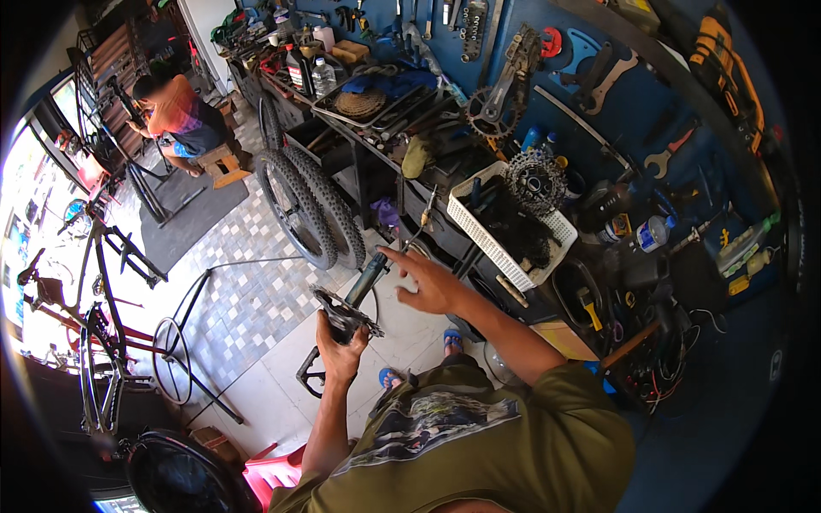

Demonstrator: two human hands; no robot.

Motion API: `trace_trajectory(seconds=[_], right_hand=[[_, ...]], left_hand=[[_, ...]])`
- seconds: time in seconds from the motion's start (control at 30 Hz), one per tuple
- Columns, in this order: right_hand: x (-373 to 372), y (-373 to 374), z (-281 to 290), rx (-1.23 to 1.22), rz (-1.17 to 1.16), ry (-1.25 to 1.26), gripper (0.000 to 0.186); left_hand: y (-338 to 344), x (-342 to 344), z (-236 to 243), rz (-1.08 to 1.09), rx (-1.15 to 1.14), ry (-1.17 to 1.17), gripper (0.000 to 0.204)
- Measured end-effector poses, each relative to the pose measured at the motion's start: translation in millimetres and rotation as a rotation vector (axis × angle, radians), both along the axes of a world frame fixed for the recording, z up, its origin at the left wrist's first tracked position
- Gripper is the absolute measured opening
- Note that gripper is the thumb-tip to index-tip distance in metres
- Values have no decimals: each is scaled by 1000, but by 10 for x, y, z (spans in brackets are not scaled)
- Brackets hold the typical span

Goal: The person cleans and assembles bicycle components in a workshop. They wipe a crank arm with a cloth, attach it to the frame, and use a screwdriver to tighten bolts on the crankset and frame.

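My left hand (339, 352) grips the lower end of a dark bicycle part (346, 315), a crank-like piece with a black pedal on it and a bluish tube (369, 275) running up and to the right. My right hand (428, 280) hovers just right of that tube with fingers spread, its fingertips close to the tube's upper end. It holds nothing. A thin cable (422, 224) rises from the tube's top toward the workbench.
A cluttered workbench (389, 162) with a white basket (505, 244), a gear cassette (534, 181) and tools stands ahead below a blue tool wall (599, 94). Two knobby tyres (308, 205) lean on it. A person (180, 120) sits far left. A bicycle frame (94, 325) stands left.
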State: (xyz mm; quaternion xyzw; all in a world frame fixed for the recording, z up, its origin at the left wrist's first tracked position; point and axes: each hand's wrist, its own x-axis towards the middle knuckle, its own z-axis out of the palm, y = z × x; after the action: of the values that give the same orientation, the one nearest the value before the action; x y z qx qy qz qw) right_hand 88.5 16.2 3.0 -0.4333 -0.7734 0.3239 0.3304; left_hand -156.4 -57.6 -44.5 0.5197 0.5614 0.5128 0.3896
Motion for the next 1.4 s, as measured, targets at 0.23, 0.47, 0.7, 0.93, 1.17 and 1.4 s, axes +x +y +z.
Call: trace_trajectory(seconds=[0.23,0.47,0.7,0.93,1.17,1.4], right_hand=[[-233,-72,-83,-106,-6,-122,88],[-432,381,-336,31,173,-214,84],[-676,1539,-454,234,134,-447,90],[-97,3627,-254,248,-44,-478,68],[583,6590,-372,530,-425,-365,42],[1522,8027,-1017,621,-483,-849,31]], left_hand=[[141,-383,-41,52,-73,-64,45],[548,-483,-178,81,-73,-102,39],[1346,-549,-239,139,-137,-145,40],[2243,-846,-331,313,-206,-335,30],[2650,-940,-151,515,-242,-304,41],[2651,-1163,-67,709,-291,-298,37]])
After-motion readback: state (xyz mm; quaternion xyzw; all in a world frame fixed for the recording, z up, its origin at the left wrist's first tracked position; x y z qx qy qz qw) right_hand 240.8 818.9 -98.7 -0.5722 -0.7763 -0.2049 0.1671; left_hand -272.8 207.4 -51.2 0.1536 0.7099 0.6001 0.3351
